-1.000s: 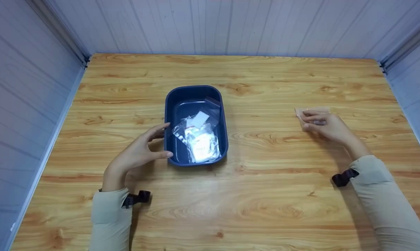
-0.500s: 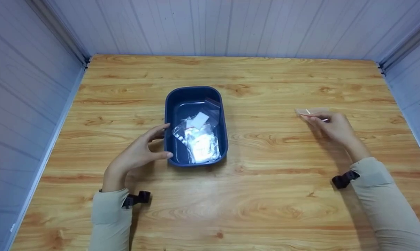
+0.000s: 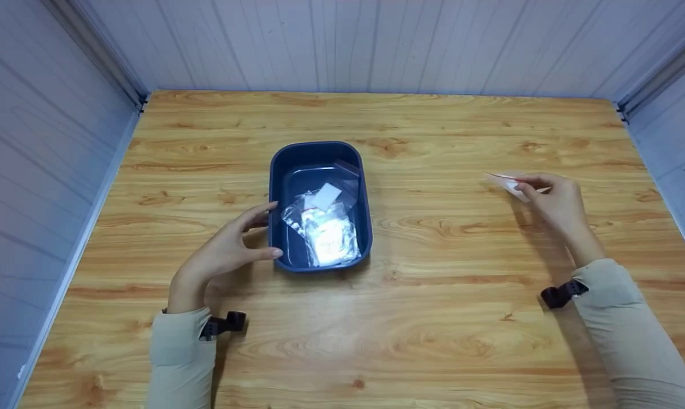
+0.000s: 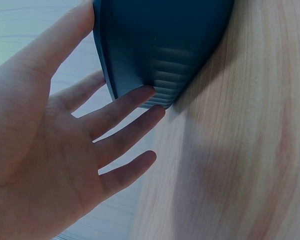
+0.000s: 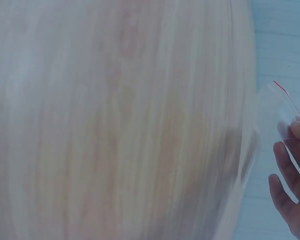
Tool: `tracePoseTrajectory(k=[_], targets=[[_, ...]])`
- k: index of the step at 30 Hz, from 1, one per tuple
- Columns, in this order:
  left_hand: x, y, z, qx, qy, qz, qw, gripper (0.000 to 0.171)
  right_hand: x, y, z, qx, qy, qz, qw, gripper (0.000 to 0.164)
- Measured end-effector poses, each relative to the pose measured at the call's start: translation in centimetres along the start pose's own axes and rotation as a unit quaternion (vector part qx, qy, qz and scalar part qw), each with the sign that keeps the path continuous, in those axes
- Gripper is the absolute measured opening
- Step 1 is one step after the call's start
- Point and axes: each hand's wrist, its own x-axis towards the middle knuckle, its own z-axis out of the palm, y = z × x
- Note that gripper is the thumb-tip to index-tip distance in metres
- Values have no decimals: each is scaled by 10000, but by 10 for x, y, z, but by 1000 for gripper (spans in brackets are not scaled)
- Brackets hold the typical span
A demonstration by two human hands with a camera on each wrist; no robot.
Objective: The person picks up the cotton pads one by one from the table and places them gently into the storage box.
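Note:
In the head view my right hand (image 3: 561,204) pinches a small clear zip bag (image 5: 271,110) with a red strip along one edge, held up above the table. My left hand (image 3: 220,250) rests against the left side of a dark blue tub (image 3: 318,146), thumb at the near corner of the rim. Its fingers (image 4: 125,137) reach out fairly straight along the ribbed outer wall in the left wrist view. Inside the tub lies a shiny pile of clear plastic bags (image 3: 331,238), with a small white piece (image 3: 326,196) on top.
The tub stands left of centre on a wood-grain table (image 3: 433,318). Pale panels (image 3: 405,45) wall off the back and both sides. Each wrist carries a small black camera (image 3: 561,293).
My right hand has lifted the zip bag off the table by its red-striped edge and moved slightly away from me. The left hand and the tub have stayed in place.

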Motion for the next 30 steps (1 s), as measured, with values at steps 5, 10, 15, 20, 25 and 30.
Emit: tracePoseTrajectory(k=[5, 10, 15, 20, 25, 30], targets=[[-1, 2, 0, 12, -7, -35, 10000, 89, -2, -3, -1, 137, 320, 129, 9993, 30], [-1, 3, 0, 42, -16, -5, 10000, 89, -4, -7, -4, 407, 627, 75, 9972, 32], [-1, 2, 0, 37, -10, -6, 10000, 90, -4, -13, -5, 576, 867, -77, 9945, 31], [-1, 3, 0, 13, -13, -67, 10000, 90, -5, -18, -5, 628, 1019, -192, 9926, 28], [-1, 3, 0, -2, -17, -77, 10000, 90, -8, -25, -4, 724, 1136, -290, 9905, 26], [-2, 3, 0, -108, -57, -88, 9999, 89, -10, -31, -2, 891, 1239, -447, 9873, 22]])
